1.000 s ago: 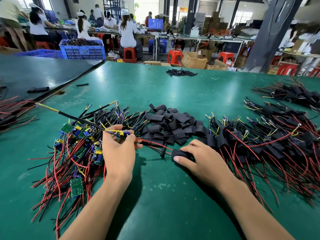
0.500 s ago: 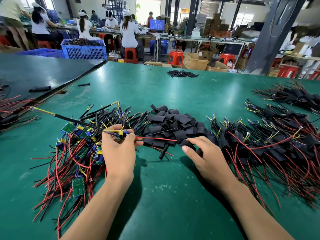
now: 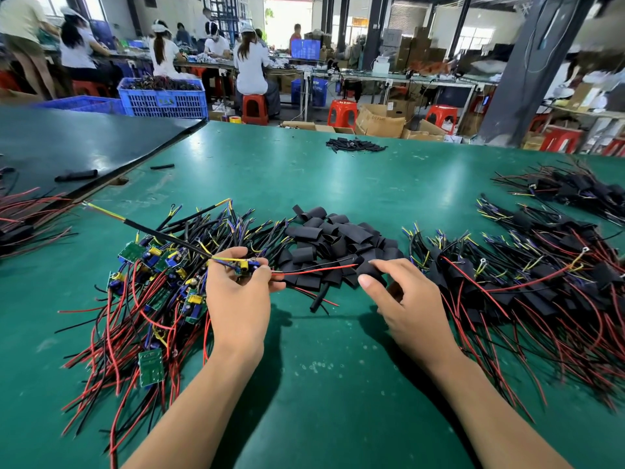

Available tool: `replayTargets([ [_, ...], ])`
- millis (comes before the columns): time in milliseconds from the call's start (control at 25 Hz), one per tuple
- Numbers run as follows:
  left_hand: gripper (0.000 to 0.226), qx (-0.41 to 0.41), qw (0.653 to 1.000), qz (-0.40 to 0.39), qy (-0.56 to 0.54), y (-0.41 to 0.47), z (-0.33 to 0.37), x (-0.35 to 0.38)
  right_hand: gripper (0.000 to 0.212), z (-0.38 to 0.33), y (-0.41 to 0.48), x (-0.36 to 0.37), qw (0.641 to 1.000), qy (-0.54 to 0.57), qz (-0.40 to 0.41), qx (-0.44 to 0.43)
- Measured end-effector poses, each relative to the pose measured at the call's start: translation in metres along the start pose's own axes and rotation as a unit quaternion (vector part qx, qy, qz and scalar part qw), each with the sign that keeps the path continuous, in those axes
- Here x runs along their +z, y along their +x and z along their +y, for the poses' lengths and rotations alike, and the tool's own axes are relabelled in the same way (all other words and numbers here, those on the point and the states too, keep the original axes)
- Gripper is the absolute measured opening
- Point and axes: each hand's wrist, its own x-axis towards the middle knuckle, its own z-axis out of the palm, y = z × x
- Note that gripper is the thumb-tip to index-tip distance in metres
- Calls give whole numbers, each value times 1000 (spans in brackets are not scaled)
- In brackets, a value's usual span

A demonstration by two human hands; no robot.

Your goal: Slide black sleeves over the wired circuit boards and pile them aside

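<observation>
Item in hand: small green wired circuit board [image 3: 245, 265], gripped by left hand [image 3: 236, 299] near centre-left; flat black tubular sleeve [image 3: 370, 268], pinched by right hand [image 3: 406, 299] (squeeze its mouth open), thread thin red lead [image 3: 318, 270] first.

Bright daylight from far doorway [image 3: 287, 18], table [image 3: 304, 184] sheen, bowed, perhaps soft edges

PCB [image 3: 246, 266] mostly hidden in L hand [image 3: 238, 299]; sleeve [image 3: 371, 271] partly behind R hand [image 3: 409, 299].
</observation>
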Motion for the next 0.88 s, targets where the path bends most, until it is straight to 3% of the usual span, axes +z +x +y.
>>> replayTargets([
  [320,32,7,999,-28,36,-3,-1,1,49,0,0,0,999,-31,-24,-6],
  [600,32,17,998,-41,48,-4,1,0,45,-8,-2,-3,974,-191,-96,-79],
  [720,26,0,997,-78,20,-8,0,3,45,-13,-4,-1,954,-255,-98,-122],
  [880,12,-62,986,-156,-6,-12,-3,6,50,-16,-7,2,937,-298,-143,-109],
])
